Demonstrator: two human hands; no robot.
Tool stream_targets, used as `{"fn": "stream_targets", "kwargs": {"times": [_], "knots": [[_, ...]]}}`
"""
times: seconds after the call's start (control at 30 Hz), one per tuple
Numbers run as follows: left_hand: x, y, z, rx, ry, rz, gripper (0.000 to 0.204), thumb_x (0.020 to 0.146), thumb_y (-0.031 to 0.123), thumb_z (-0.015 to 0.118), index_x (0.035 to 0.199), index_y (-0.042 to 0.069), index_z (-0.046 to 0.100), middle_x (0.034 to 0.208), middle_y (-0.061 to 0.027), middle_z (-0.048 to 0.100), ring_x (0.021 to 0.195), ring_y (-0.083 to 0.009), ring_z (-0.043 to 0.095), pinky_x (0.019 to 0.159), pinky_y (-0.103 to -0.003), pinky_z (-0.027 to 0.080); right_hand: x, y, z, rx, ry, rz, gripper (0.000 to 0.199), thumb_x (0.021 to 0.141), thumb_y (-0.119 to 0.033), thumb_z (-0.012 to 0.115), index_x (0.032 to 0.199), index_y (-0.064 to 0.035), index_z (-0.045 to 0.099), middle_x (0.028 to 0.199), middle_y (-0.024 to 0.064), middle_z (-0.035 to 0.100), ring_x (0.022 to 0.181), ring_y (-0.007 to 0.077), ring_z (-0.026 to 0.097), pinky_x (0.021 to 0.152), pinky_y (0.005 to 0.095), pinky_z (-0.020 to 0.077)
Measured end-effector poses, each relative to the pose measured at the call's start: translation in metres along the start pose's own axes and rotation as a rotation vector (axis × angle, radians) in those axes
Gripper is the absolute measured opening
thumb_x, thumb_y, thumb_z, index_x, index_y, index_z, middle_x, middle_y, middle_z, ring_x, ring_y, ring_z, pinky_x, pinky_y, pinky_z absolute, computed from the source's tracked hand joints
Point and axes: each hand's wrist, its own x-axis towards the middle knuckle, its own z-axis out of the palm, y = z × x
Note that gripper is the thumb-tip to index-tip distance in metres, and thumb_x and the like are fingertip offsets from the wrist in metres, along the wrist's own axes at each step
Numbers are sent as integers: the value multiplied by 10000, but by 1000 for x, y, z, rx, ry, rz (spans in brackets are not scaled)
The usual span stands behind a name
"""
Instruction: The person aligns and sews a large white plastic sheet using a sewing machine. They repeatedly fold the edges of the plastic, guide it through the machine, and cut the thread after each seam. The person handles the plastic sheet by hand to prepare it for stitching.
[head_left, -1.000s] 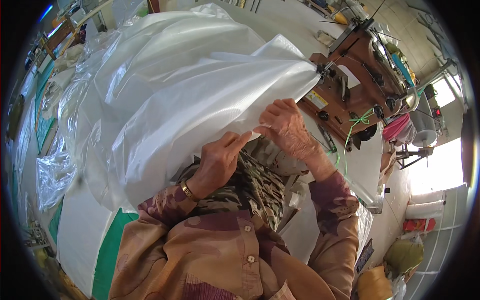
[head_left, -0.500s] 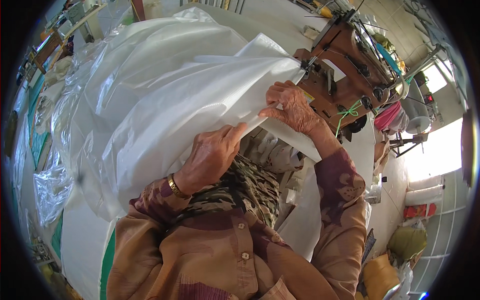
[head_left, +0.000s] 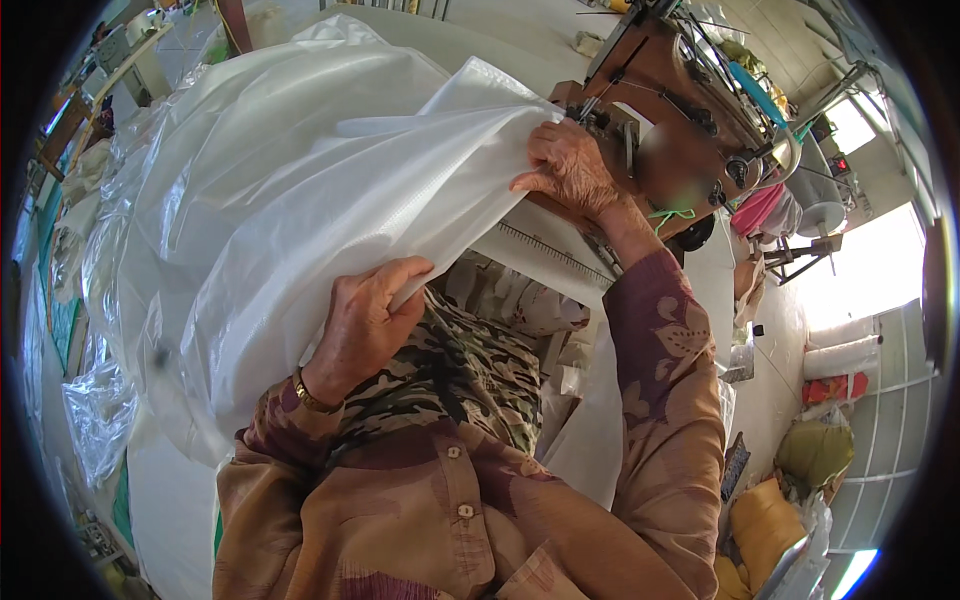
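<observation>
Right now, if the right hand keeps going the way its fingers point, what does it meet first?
Likely the sewing machine head: the right hand presses the white woven sack with fingers aimed up-left at it, though depth is unclear.

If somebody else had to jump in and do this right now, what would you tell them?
Left hand: gripping the edge of the big white woven sack, close to the body.
Right hand: pressing the same edge down flat beside the sewing machine.
The sack, with clear plastic liner around it, is heaped over the table on the left.
Done: the edge is stretched between both hands, up at the machine.
Left: I cannot see any seam yet, so stitching looks still to do.
</observation>
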Motion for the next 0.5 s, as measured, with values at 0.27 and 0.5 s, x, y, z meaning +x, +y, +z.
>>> {"fn": "stream_targets", "kwargs": {"times": [0.27, 0.5], "knots": [[-4, -11, 8, 6, -20, 33, 287, 813, -33, 651, 1098, -4, 651, 890, -189, 695, 727, -276, 697, 646, -342, 532, -5, 8, 1, -163, 97, 39, 505, 775, -560, 697, 822, -70, 583, 837, 72, 575, 857, 270, 569, 820, 389, 414], [-12, -24, 63, 155, -177, 357, 338, 737, -56, 637, 1068, 10, 656, 758, -124, 636, 594, -307, 622, 538, -391, 502, -43, -24, 33, -320, 403, 281, 253, 846, -184, 703, 1037, -68, 585, 1066, 96, 572, 1039, 288, 557, 937, 478, 420]]}}
